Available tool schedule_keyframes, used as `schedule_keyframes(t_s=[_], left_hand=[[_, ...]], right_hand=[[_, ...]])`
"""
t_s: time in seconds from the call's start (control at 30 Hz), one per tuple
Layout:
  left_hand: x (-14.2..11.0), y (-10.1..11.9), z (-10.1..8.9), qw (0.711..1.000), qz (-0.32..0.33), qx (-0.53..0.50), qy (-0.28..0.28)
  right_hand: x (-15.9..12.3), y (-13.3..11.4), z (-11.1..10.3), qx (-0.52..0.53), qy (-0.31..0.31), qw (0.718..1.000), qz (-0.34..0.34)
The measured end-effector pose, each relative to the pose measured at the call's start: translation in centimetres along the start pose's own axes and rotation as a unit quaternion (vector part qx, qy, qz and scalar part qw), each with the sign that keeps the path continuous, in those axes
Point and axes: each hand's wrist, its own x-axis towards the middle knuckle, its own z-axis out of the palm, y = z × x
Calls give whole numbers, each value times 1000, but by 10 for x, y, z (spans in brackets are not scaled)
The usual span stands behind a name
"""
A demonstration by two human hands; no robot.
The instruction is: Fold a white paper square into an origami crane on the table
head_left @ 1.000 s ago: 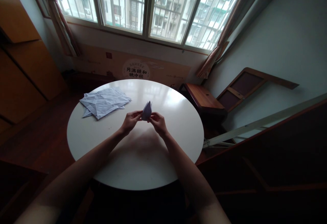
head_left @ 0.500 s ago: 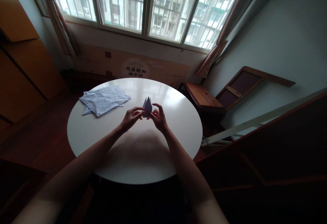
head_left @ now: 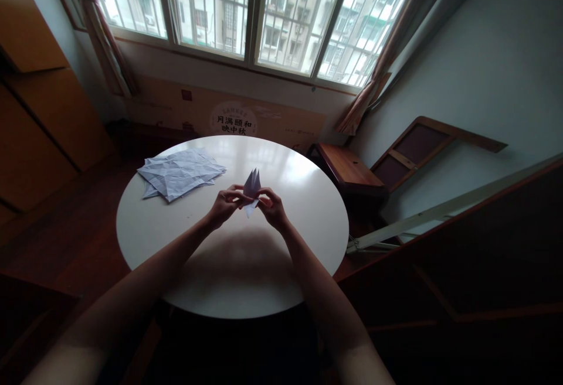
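Note:
Between my two hands is a small piece of folded paper (head_left: 252, 184), pale violet-grey, with pointed tips standing up and a lighter flap pointing down at its lower edge. My left hand (head_left: 226, 204) pinches its left side, fingers closed. On the right side my right hand (head_left: 271, 206) grips it between thumb and fingers. The paper is held above the white oval table (head_left: 246, 268), where a soft shadow falls below my hands. Fingertips partly hide the folded middle.
Creased paper sheets (head_left: 180, 173) lie in a loose pile on the table's left part. Beyond its right edge stands a wooden chair (head_left: 347, 165). A printed banner (head_left: 281, 116) runs along the wall under the barred window (head_left: 211, 4). Wooden cabinets (head_left: 35, 133) stand left.
The lower part of the folded paper has opened into a downward-pointing flap, and its upper tips now spread apart. My right fingers have come down from beside the tips onto the paper.

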Motion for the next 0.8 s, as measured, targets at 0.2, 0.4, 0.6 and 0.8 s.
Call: schedule_keyframes(t_s=[0.2,0.4,0.6,0.8], left_hand=[[0,-4,-1,997,-30,-56,-34],[2,-11,-2,997,-72,-40,8],[4,-13,-6,997,-71,-2,6],[2,-8,-5,990,-129,-19,-46]], right_hand=[[1,-2,-2,19,4,1000,14],[1,6,-5,25,-6,999,22],[1,3,-10,21,-32,997,72],[1,3,-9,14,2,994,105]])
